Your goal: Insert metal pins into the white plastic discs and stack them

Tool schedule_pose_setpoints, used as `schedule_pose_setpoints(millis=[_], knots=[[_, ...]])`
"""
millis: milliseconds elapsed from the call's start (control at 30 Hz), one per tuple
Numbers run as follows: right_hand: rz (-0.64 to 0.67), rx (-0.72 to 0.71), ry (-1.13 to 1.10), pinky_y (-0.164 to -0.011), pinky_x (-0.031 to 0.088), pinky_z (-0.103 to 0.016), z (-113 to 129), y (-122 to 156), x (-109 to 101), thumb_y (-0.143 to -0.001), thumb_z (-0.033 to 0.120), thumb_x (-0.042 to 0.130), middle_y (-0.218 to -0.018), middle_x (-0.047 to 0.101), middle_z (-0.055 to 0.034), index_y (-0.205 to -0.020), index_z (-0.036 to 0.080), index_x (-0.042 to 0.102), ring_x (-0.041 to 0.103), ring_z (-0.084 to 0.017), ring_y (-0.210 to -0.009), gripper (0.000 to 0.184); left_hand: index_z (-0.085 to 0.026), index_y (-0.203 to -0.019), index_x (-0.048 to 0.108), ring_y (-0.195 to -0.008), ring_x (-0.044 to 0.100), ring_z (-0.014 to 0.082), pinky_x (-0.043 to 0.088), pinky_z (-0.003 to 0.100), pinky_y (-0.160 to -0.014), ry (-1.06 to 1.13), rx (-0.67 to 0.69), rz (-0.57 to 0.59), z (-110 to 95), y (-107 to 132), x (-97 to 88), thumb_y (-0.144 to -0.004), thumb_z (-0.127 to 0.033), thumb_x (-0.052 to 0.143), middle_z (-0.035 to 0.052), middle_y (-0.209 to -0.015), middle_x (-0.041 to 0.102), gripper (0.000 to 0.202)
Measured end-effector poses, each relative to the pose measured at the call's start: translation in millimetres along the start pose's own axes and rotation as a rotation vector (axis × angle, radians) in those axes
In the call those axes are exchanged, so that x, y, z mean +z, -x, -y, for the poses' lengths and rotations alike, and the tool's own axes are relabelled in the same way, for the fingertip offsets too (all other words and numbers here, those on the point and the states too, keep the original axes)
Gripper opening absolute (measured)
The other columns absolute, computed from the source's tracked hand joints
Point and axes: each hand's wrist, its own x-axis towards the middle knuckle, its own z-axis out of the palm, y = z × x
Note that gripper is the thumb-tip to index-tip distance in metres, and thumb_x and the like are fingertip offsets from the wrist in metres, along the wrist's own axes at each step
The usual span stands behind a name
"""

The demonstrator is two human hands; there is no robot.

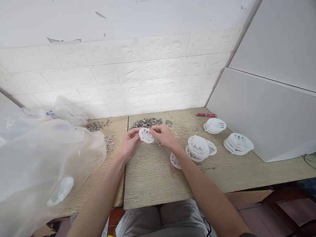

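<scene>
A round white plastic disc [146,135] with slots and small metal bits is held up over the table. My left hand [130,143] pinches its left edge between thumb and fingers. At its right edge, my right hand [162,135] has closed fingers at the disc; whether they also hold a small metal part cannot be made out. Just behind the disc lies a heap of small metal pieces [147,123]. Under my right forearm, another white disc [175,161] is partly hidden. A stack of white discs [198,148] stands right of that forearm.
Farther right are two more disc stacks [214,125] [238,143] and a red pen [206,114] by the grey panel [279,115]. A large translucent plastic bag [39,158] covers the left side, beside more small metal pieces [96,126]. A white brick-patterned wall [151,71] closes the back.
</scene>
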Motion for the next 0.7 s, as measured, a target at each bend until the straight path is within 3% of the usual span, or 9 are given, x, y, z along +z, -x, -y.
schedule_pose_setpoints(millis=[200,700], knots=[[0.074,0.110,-0.165,-0.050,0.022,-0.023,3.1,1.8,0.3,-0.074,0.045,0.062,-0.054,0.039,0.0049,-0.066,0.017,0.058,0.030,-0.007,-0.051,0.029,-0.015,-0.085,0.071,-0.077,0.065,0.0164,0.054,0.032,-0.076,-0.027,0.094,0.005,3.9,-3.0,-6.0,-0.062,-0.037,0.083,0.0079,-0.088,0.072,0.034],[0.123,0.202,-0.248,-0.047,0.020,-0.022,5.0,4.8,-0.9,-0.074,0.044,0.067,-0.054,0.039,0.0053,-0.072,0.016,0.063,0.029,-0.007,-0.049,0.028,-0.016,-0.089,0.068,-0.080,0.064,0.0168,0.053,0.031,-0.075,-0.059,0.123,0.026,0.7,-1.3,-3.5,-0.064,-0.035,0.081,0.0072,-0.089,0.070,0.034]])
